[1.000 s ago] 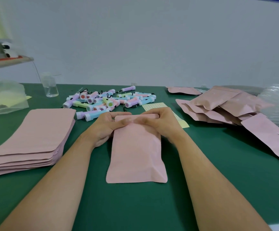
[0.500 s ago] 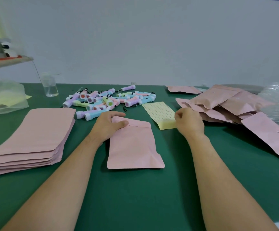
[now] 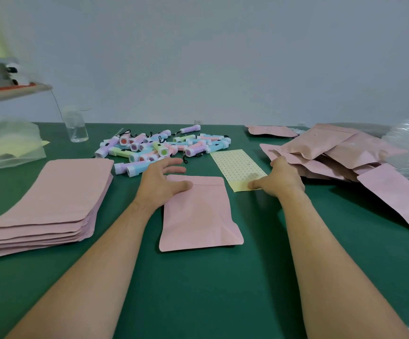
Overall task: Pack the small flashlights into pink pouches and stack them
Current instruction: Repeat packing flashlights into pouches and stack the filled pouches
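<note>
Observe left hand [image 3: 160, 185] spread, thumb pinning top corner of pouch [image 3: 198, 216] lying flat on tabletop [image 3: 223, 289], gripping nothing. Note right hand [image 3: 283, 179] thumb on dotted sheet [image 3: 235, 165]; finger curl indeterminable. Beware pivoting pouch under one-corner pressure, or scattering flashlights [image 3: 164, 148] just beyond left fingers [image 3: 174, 162].

— Where are the small flashlights [image 3: 164, 148]?
— Jumbled in a heap at the far middle, pastel bodies, white ends.
— And the pouches?
— One pink pouch [image 3: 198, 216] lies flat just in front of the heap. A neat stack of flat pouches [image 3: 51, 199] sits left; a loose pile of bulging pouches [image 3: 340, 152] sits right.
</note>
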`<action>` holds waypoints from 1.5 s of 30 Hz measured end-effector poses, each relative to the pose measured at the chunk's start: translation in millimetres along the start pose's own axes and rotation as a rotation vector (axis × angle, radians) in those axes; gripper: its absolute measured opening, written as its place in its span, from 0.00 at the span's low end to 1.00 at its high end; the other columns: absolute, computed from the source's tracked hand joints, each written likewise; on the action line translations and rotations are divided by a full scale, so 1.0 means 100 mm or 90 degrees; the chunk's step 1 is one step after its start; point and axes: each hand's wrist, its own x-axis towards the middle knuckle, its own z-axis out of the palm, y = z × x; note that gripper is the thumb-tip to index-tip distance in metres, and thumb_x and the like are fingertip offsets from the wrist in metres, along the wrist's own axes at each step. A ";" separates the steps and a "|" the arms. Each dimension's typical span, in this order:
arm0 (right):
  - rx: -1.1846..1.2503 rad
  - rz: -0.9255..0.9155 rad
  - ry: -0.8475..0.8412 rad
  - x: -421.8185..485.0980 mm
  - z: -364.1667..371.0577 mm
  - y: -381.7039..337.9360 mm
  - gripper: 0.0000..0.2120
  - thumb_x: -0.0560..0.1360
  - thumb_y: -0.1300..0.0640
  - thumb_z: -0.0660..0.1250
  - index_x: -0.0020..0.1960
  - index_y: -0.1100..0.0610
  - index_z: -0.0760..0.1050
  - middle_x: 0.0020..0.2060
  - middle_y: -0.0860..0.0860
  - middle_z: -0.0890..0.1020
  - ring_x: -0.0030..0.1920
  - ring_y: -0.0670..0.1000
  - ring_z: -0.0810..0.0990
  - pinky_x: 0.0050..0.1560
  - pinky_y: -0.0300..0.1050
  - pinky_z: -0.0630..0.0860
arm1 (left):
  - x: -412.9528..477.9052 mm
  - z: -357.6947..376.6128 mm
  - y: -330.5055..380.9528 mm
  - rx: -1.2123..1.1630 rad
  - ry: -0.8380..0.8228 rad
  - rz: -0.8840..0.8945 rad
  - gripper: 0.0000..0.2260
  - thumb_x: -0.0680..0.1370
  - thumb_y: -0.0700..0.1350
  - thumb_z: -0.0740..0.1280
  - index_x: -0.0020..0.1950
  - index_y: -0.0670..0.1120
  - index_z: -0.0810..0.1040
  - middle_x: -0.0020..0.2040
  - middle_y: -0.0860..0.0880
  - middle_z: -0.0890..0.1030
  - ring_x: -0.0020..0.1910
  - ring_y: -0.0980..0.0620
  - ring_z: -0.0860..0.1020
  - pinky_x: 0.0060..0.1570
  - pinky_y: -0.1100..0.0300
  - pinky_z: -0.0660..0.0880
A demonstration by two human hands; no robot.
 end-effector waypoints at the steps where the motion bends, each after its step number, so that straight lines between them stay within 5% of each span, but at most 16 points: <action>1: 0.028 0.019 -0.009 0.01 -0.01 0.00 0.44 0.65 0.47 0.85 0.72 0.55 0.65 0.67 0.55 0.75 0.67 0.60 0.74 0.63 0.58 0.74 | 0.00 0.00 0.00 0.004 0.002 0.004 0.31 0.69 0.42 0.84 0.70 0.48 0.79 0.60 0.54 0.85 0.63 0.58 0.80 0.72 0.53 0.70; 4: 0.105 0.054 -0.023 0.02 -0.02 0.01 0.48 0.62 0.53 0.87 0.72 0.55 0.63 0.67 0.55 0.74 0.68 0.61 0.72 0.68 0.63 0.71 | 0.00 0.00 0.00 0.022 0.005 0.019 0.31 0.68 0.42 0.84 0.69 0.48 0.80 0.60 0.55 0.83 0.63 0.62 0.78 0.71 0.54 0.70; 9: 0.349 0.074 0.024 0.08 0.01 0.04 0.45 0.64 0.68 0.82 0.73 0.53 0.64 0.63 0.56 0.77 0.57 0.56 0.77 0.52 0.52 0.78 | 0.00 0.00 0.00 0.029 -0.016 0.025 0.29 0.70 0.41 0.83 0.69 0.49 0.80 0.61 0.55 0.83 0.65 0.58 0.78 0.73 0.52 0.70; 11: 0.469 0.100 0.026 0.12 0.01 0.03 0.43 0.65 0.70 0.81 0.73 0.52 0.66 0.64 0.55 0.77 0.58 0.56 0.78 0.58 0.53 0.80 | -0.02 0.01 0.01 0.030 -0.026 0.021 0.29 0.70 0.40 0.82 0.69 0.50 0.80 0.63 0.55 0.82 0.65 0.55 0.79 0.72 0.52 0.72; 13: 0.580 0.104 0.029 0.14 0.01 0.03 0.39 0.65 0.71 0.80 0.71 0.53 0.69 0.62 0.55 0.77 0.59 0.57 0.79 0.61 0.55 0.80 | -0.03 0.01 0.02 0.023 -0.038 0.021 0.28 0.71 0.40 0.82 0.69 0.50 0.80 0.63 0.55 0.82 0.62 0.55 0.81 0.68 0.53 0.76; 17: 0.690 0.058 0.056 0.15 0.00 0.04 0.25 0.71 0.70 0.74 0.65 0.54 0.76 0.56 0.52 0.81 0.51 0.51 0.82 0.46 0.43 0.81 | -0.04 0.01 0.04 0.023 -0.057 0.037 0.25 0.71 0.39 0.81 0.67 0.49 0.82 0.61 0.54 0.83 0.59 0.57 0.82 0.65 0.57 0.78; 19: 0.723 0.017 0.063 0.13 -0.01 0.02 0.21 0.73 0.68 0.72 0.62 0.51 0.76 0.56 0.51 0.82 0.53 0.51 0.83 0.46 0.42 0.81 | -0.04 0.01 0.05 0.025 -0.067 0.043 0.23 0.72 0.39 0.81 0.66 0.49 0.83 0.60 0.55 0.84 0.59 0.57 0.82 0.64 0.59 0.77; 27: 0.651 -0.200 0.006 -0.06 0.13 -0.25 0.18 0.76 0.67 0.65 0.60 0.48 0.78 0.41 0.39 0.84 0.41 0.37 0.81 0.40 0.35 0.77 | -0.01 0.10 0.05 0.060 0.062 0.120 0.08 0.81 0.44 0.72 0.60 0.49 0.85 0.52 0.61 0.84 0.50 0.67 0.80 0.49 0.76 0.73; 30: 0.631 -0.267 -0.014 -0.16 0.24 -0.39 0.18 0.77 0.68 0.65 0.56 0.47 0.78 0.47 0.47 0.85 0.42 0.39 0.81 0.43 0.34 0.78 | -0.02 0.13 0.13 0.045 0.080 0.176 0.09 0.83 0.47 0.71 0.62 0.52 0.85 0.54 0.65 0.83 0.53 0.67 0.79 0.53 0.72 0.72; 34: 0.626 -0.323 -0.025 -0.27 0.33 -0.51 0.15 0.77 0.69 0.65 0.57 0.52 0.79 0.54 0.51 0.85 0.49 0.47 0.82 0.51 0.45 0.79 | -0.03 0.16 0.24 0.045 0.064 0.250 0.09 0.82 0.52 0.71 0.62 0.56 0.85 0.56 0.66 0.83 0.57 0.65 0.79 0.54 0.76 0.69; 39: 0.623 -0.357 -0.044 -0.36 0.37 -0.58 0.13 0.78 0.69 0.65 0.59 0.56 0.79 0.57 0.51 0.84 0.58 0.52 0.83 0.57 0.46 0.80 | -0.04 0.21 0.30 0.062 0.052 0.255 0.22 0.79 0.61 0.71 0.70 0.53 0.81 0.60 0.60 0.82 0.61 0.64 0.77 0.57 0.73 0.69; 45: 0.615 -0.366 -0.051 -0.39 0.38 -0.59 0.13 0.78 0.69 0.65 0.57 0.56 0.80 0.57 0.51 0.84 0.58 0.51 0.82 0.57 0.45 0.79 | -0.05 0.21 0.30 0.009 0.119 0.245 0.18 0.77 0.57 0.75 0.65 0.53 0.84 0.58 0.60 0.82 0.57 0.62 0.78 0.52 0.76 0.70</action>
